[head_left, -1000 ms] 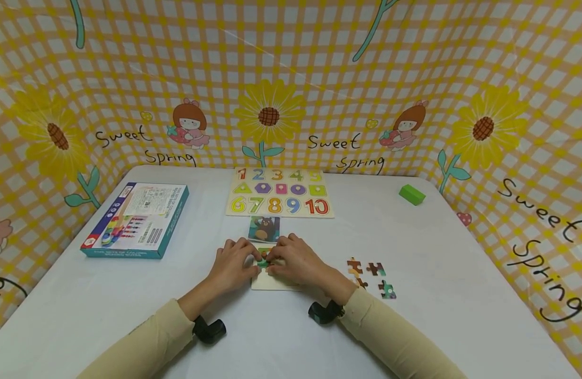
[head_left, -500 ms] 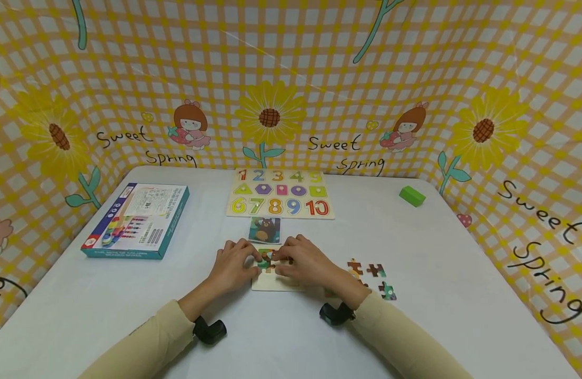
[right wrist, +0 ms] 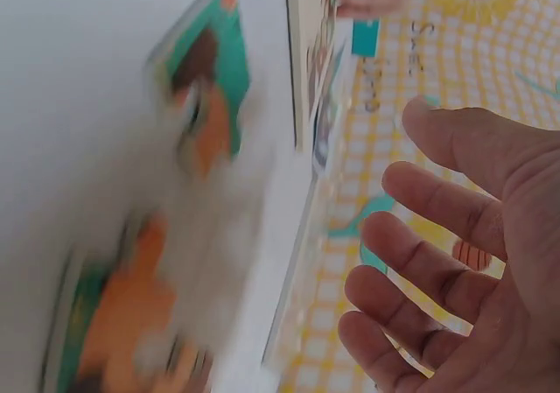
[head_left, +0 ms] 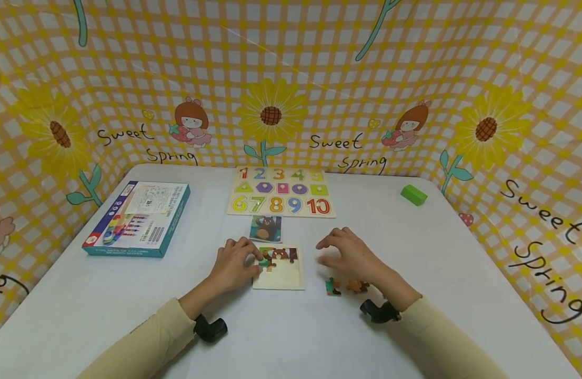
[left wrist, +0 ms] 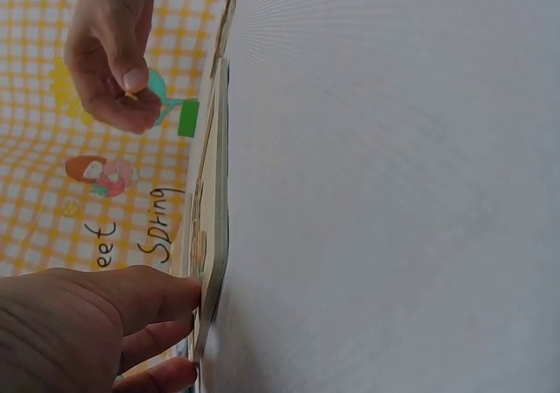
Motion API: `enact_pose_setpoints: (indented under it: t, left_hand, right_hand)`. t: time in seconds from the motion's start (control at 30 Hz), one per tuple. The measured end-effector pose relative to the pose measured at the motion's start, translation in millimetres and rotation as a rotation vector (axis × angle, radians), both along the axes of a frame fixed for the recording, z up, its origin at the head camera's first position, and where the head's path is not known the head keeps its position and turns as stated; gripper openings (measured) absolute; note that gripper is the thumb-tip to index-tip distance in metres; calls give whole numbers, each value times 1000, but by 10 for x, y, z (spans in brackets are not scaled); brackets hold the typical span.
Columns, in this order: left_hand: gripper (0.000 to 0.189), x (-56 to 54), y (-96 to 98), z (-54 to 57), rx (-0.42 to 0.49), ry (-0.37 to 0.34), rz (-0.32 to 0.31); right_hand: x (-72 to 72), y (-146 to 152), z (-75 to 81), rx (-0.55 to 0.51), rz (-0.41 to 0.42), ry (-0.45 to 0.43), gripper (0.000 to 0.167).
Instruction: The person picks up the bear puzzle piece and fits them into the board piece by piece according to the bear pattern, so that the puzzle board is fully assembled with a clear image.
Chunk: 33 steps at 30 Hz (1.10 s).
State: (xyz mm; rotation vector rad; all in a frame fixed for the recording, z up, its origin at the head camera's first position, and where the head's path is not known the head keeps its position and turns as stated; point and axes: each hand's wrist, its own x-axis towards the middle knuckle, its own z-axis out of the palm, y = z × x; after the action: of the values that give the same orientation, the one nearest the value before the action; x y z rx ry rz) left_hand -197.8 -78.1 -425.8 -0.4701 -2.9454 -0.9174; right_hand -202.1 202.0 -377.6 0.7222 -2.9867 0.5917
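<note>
A square wooden puzzle board lies flat, with several joined bear-picture pieces along its far side. My left hand grips the board's left edge; in the left wrist view the thumb touches the rim. Off to the right of the board, my right hand is raised over the table with relaxed, slightly bent fingers and holds nothing. Below it lie loose puzzle pieces: a green and brown one and orange-brown ones. The right hand and forearm hide the other loose pieces in the head view.
A bear picture card lies just beyond the board. Behind that is a number-and-shape board. A flat printed box sits at the left, a green block at the far right. Patterned cloth surrounds the white table.
My right hand has left the board and moved right, over the loose pieces, uncovering joined pieces at the board's far side. The left hand has stayed at the left edge.
</note>
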Motion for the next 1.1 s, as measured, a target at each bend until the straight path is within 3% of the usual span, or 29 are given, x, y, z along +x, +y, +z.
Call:
enact_pose_setpoints:
  t: [0.37, 0.6, 1.1]
  left_hand:
    - [10, -1, 6, 29, -4, 5, 1]
    - [10, 4, 0, 27, 4, -5, -3]
    - [10, -6, -3, 3, 19, -9, -2]
  right_hand:
    - [72, 518, -13, 17, -84, 9, 24]
    - [133, 795, -97, 27, -102, -2, 25]
    - [142, 934, -203, 71, -105, -30, 25]
